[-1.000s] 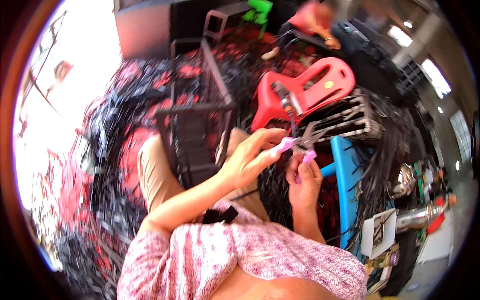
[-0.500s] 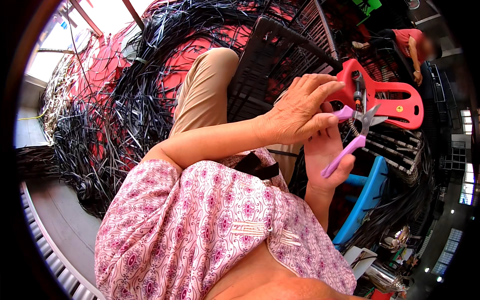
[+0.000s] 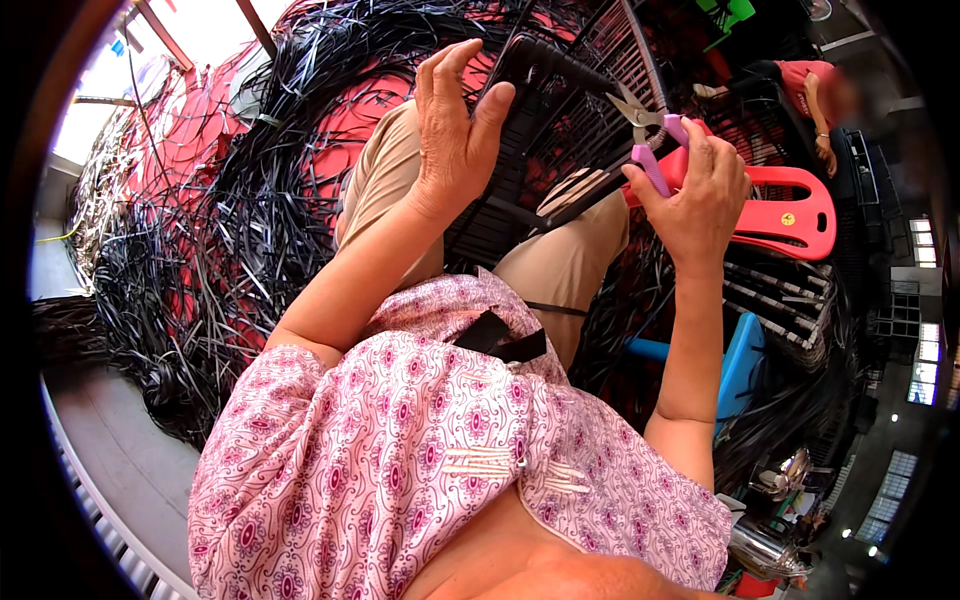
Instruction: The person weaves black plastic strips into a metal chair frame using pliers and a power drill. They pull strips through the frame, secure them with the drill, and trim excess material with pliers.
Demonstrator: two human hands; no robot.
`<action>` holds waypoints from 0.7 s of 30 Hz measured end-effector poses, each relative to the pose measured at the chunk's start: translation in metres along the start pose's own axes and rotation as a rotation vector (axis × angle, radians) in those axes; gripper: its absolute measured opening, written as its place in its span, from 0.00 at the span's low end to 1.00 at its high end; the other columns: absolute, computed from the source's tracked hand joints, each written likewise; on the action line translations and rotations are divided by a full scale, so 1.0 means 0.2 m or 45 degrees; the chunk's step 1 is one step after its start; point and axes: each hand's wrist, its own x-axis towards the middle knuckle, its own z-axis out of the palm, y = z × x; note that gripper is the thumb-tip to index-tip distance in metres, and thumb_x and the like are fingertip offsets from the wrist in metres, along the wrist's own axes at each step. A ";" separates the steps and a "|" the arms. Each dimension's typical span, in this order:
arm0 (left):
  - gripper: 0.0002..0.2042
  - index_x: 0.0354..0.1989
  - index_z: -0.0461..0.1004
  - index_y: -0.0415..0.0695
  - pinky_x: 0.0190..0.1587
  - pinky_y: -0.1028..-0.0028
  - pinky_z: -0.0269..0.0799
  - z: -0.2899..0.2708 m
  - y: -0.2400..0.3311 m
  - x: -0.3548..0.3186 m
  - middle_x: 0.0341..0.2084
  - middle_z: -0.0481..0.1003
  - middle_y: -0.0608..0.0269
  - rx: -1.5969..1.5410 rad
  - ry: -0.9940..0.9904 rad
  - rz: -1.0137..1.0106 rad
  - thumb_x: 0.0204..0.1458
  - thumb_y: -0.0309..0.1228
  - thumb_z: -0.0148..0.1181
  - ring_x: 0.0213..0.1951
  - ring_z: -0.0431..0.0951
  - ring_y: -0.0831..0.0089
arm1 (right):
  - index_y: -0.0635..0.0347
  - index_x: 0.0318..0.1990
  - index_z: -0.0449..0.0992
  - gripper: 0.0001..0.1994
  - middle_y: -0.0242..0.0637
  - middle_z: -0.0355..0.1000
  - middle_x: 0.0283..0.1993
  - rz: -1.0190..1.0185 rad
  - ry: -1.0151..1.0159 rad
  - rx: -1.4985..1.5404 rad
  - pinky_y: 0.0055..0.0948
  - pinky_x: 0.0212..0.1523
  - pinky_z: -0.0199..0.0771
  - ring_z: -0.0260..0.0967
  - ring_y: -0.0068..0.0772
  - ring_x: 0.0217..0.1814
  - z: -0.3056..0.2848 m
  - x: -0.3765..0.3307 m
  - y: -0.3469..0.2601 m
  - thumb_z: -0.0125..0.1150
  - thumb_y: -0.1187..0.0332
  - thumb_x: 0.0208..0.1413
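Note:
My right hand (image 3: 705, 200) grips a pair of pruning shears (image 3: 652, 172) by their pink-purple handles. The blades are parted and point up and away to the left, over a black woven strip frame (image 3: 590, 85) standing by my knees. My left hand (image 3: 455, 145) is raised above my left knee, fingers stretched and thumb apart, holding nothing. It is beside the left edge of the black frame. Behind my right hand lies a red plastic piece with oval slots (image 3: 785, 205), partly covered by the hand.
Tangled black strips (image 3: 260, 190) spread over red material at the left. A blue plastic stool (image 3: 740, 370) stands right of my right forearm. Banded black-and-white rods (image 3: 775, 305) lie beside it. Another person in a red shirt (image 3: 800, 80) is at the far right.
My left hand has moved off the right hand and to the left. My right hand has risen and turned, now closed round the shears, whose blades swung to point up and left.

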 end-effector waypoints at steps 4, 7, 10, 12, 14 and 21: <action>0.24 0.59 0.65 0.36 0.62 0.59 0.59 0.02 -0.05 0.00 0.52 0.67 0.47 -0.005 0.004 -0.061 0.63 0.41 0.55 0.56 0.66 0.53 | 0.52 0.55 0.72 0.36 0.34 0.65 0.43 -0.080 -0.038 -0.037 0.41 0.50 0.65 0.65 0.40 0.49 0.02 0.05 0.02 0.76 0.47 0.38; 0.24 0.59 0.65 0.35 0.61 0.61 0.61 0.02 -0.05 0.01 0.51 0.68 0.47 -0.045 0.016 -0.156 0.63 0.42 0.54 0.55 0.68 0.54 | 0.51 0.55 0.72 0.35 0.33 0.64 0.42 -0.157 -0.035 -0.070 0.40 0.50 0.64 0.64 0.38 0.48 0.03 0.09 0.05 0.77 0.50 0.37; 0.25 0.59 0.65 0.34 0.59 0.63 0.63 0.05 -0.07 0.02 0.50 0.68 0.47 -0.138 0.006 -0.231 0.63 0.43 0.54 0.53 0.70 0.56 | 0.51 0.53 0.72 0.33 0.32 0.63 0.40 -0.223 -0.063 -0.099 0.38 0.48 0.65 0.64 0.36 0.46 0.01 0.10 0.09 0.77 0.52 0.37; 0.25 0.59 0.65 0.34 0.59 0.64 0.64 0.07 -0.09 0.01 0.49 0.69 0.48 -0.210 -0.010 -0.304 0.63 0.44 0.54 0.53 0.71 0.58 | 0.52 0.52 0.73 0.32 0.32 0.63 0.39 -0.271 -0.072 -0.116 0.37 0.46 0.66 0.65 0.36 0.45 0.02 0.11 0.09 0.77 0.52 0.38; 0.25 0.59 0.65 0.34 0.58 0.65 0.65 0.10 -0.12 0.00 0.49 0.70 0.48 -0.284 -0.027 -0.361 0.64 0.44 0.54 0.52 0.71 0.59 | 0.54 0.51 0.73 0.30 0.34 0.66 0.38 -0.289 -0.094 -0.121 0.37 0.45 0.69 0.67 0.38 0.42 0.01 0.12 0.09 0.76 0.54 0.40; 0.25 0.57 0.67 0.35 0.54 0.68 0.68 0.10 -0.10 -0.03 0.46 0.74 0.52 -0.415 -0.164 -0.501 0.64 0.46 0.52 0.48 0.74 0.64 | 0.62 0.48 0.74 0.29 0.37 0.70 0.36 -0.283 -0.159 -0.086 0.39 0.40 0.73 0.71 0.39 0.39 0.05 0.07 0.12 0.75 0.53 0.43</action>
